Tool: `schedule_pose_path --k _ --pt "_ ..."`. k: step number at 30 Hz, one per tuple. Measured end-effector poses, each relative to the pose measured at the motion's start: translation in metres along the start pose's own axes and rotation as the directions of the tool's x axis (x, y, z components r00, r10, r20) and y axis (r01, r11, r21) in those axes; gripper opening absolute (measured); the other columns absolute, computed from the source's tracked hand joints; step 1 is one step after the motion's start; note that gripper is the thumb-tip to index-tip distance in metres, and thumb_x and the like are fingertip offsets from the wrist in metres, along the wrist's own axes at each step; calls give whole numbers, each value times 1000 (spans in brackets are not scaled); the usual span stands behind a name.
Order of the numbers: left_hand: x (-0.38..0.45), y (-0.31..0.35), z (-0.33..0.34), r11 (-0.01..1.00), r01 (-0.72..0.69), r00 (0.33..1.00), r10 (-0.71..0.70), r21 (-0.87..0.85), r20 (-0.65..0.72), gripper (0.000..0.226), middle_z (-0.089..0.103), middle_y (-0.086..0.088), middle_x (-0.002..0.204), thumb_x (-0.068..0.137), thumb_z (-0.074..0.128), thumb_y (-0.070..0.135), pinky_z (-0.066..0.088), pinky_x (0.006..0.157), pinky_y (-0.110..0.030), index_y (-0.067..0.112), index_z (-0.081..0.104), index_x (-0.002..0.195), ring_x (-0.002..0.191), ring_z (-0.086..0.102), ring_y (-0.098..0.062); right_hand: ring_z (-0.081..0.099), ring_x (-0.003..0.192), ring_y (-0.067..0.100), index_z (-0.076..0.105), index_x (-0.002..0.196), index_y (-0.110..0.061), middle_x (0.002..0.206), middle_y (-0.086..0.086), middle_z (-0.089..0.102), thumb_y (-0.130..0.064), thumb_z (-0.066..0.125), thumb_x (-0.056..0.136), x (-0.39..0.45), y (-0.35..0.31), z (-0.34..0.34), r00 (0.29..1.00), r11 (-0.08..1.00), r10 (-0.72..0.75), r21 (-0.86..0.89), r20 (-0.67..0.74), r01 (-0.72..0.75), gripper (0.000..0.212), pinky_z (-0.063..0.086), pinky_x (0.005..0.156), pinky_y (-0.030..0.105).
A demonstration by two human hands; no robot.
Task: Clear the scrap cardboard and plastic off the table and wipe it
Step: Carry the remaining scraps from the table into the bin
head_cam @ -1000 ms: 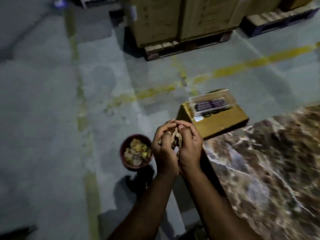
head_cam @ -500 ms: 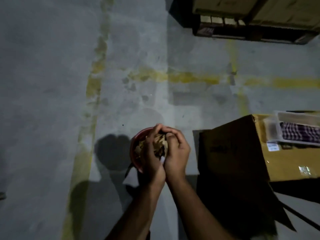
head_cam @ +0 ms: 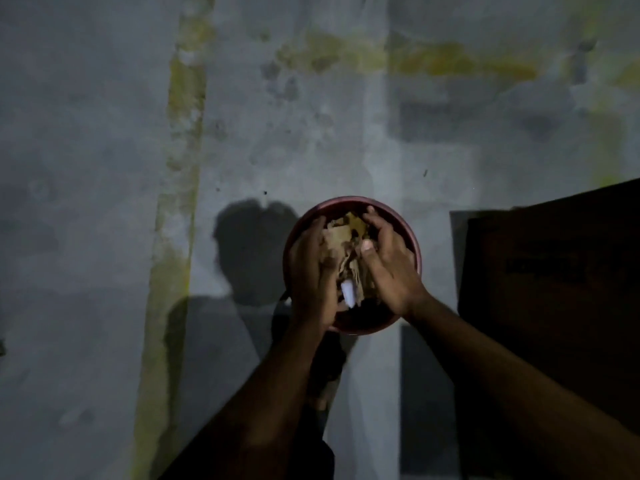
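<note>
— Over the round red bucket (head_cam: 414, 244), what did the hands hold?
— Crumpled brown cardboard scraps (head_cam: 346, 251) and a white plastic bit (head_cam: 349, 295), cupped between left hand (head_cam: 313, 271) and right hand (head_cam: 388, 261), fingers curled, above mottled grey concrete floor (head_cam: 104, 168).

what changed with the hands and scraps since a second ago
Both hands, left hand and right hand, carried the bundle of brown cardboard scraps from beside the table down over the round red bin on the floor. Their grip has loosened, fingers spreading. The bin stayed put.
</note>
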State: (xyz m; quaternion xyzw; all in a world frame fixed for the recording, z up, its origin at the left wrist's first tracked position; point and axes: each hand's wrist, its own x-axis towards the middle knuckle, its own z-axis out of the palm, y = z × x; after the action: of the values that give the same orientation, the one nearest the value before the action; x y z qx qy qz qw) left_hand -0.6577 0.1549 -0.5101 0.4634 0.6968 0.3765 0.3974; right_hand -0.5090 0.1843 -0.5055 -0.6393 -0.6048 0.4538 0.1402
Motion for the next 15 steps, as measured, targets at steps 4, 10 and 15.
schedule_pose_path --k 4,10,15 --pt "-3 -36 -20 953 -63 996 43 297 74 59 38 -2 158 98 37 40 30 116 -49 22 34 154 143 33 -26 20 152 18 16 156 -44 168 -10 18 -65 23 99 -11 37 -7 999 996 22 -82 -35 -25 61 20 121 58" --pt "3 -68 -12 637 -443 844 58 632 533 75 20 -7 167 93 47 44 26 119 -54 17 23 158 154 14 -32 10 154 27 23 158 -30 169 5 5 -62 33 100 -17 46 10 978 890 -50 -436 205 137 66 21 123 48" --pt "29 -97 16 529 -523 755 -78 669 652 81 8 -11 169 95 44 52 10 125 -50 14 16 160 155 2 -36 -8 156 35 -11 161 -20 169 15 -14 -76 13 89 15 74 43 938 715 86 -676 335 175 94 9 126 51"
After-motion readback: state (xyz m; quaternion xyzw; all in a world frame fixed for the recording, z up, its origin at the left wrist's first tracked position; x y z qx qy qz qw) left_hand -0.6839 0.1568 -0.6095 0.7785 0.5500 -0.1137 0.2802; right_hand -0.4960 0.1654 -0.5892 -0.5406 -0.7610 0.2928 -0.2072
